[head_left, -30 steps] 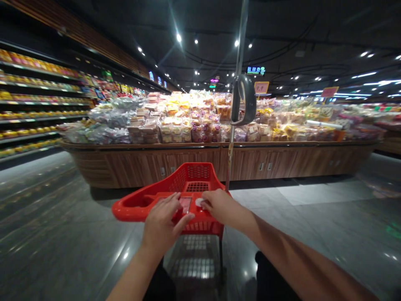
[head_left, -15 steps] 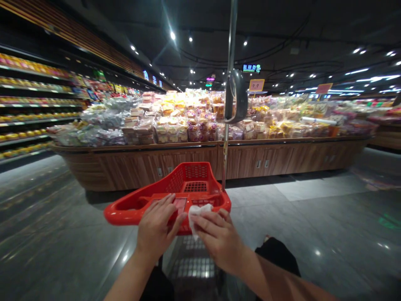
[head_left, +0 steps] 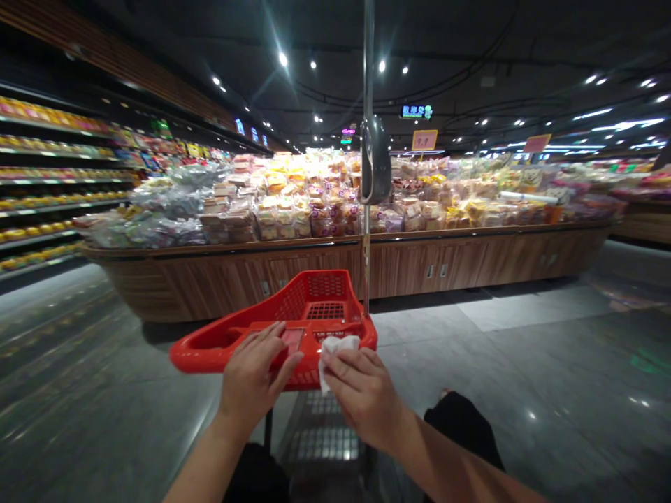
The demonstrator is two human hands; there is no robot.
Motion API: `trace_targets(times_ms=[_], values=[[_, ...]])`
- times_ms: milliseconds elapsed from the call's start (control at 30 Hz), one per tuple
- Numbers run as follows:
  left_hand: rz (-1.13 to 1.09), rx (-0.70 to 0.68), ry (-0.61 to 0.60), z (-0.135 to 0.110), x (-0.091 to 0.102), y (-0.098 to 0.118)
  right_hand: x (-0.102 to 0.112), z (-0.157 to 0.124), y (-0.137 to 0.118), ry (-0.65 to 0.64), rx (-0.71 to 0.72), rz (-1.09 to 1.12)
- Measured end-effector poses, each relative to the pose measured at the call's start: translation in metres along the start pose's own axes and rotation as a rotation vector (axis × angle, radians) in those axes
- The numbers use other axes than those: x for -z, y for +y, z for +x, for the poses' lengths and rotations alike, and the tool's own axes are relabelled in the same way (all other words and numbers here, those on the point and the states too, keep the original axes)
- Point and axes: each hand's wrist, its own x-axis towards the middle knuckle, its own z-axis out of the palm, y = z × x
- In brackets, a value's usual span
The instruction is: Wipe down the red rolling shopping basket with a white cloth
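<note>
A red plastic shopping cart (head_left: 210, 353) stands right in front of me. My left hand (head_left: 251, 377) lies on its red handle bar with the fingers stretched out flat. My right hand (head_left: 361, 391) is closed on a crumpled white tissue (head_left: 335, 347) and presses it against the right end of the handle. A thin metal pole (head_left: 367, 175) with a dark holder (head_left: 376, 170) rises from the cart's right side.
A long wooden display island (head_left: 293, 269) piled with bagged baked goods fills the middle ground. Stocked shelves (head_left: 52, 188) line the left wall. Glossy grey floor (head_left: 524, 377) spreads to both sides. Price signs hang above the island.
My right hand has lifted a white tissue from the handle and drawn back toward me with it. The cart and view have shifted a little left. My left hand stays on the bar.
</note>
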Motion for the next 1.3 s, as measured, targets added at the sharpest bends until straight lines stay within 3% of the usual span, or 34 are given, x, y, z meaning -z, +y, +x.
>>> trace_targets(times_ms=[100, 233, 367, 500, 633, 733, 800, 867, 967, 1133, 1200, 1300], values=[[-0.009, -0.016, 0.005, -0.002, 0.0, -0.006, 0.011, -0.008, 0.012, 0.029, -0.025, -0.012], [-0.015, -0.068, 0.032, -0.002, -0.003, -0.012, 0.019, -0.027, 0.039, 0.127, -0.198, 0.034], [-0.012, -0.074, 0.043, -0.001, -0.004, -0.013, 0.016, -0.014, 0.034, 0.184, -0.199, 0.187], [-0.049, -0.05, 0.026, -0.001, -0.001, -0.013, 0.016, 0.014, 0.031, -0.005, -0.175, 0.264], [-0.073, -0.031, 0.011, -0.001, 0.001, -0.015, 0.016, 0.028, 0.067, -0.182, -0.298, 0.157], [-0.069, -0.017, 0.0, -0.001, 0.003, -0.018, 0.021, 0.029, 0.087, -0.221, -0.286, 0.143], [-0.044, -0.01, -0.008, -0.001, 0.007, -0.016, 0.028, 0.028, 0.088, -0.267, -0.232, 0.17], [0.024, -0.003, 0.02, -0.001, 0.012, -0.006, 0.033, 0.028, 0.082, -0.302, -0.181, 0.207], [0.08, -0.001, 0.095, 0.001, 0.012, 0.028, 0.027, 0.03, 0.077, -0.254, -0.188, 0.247], [0.044, 0.054, -0.186, 0.014, -0.003, 0.09, 0.005, 0.031, 0.086, -0.159, -0.29, 0.155], [0.101, 0.123, -0.285, 0.019, -0.007, 0.1, 0.006, 0.026, 0.083, -0.134, -0.358, 0.183], [0.121, 0.158, -0.358, 0.023, -0.006, 0.1, 0.012, 0.008, 0.065, -0.054, -0.458, 0.402]])
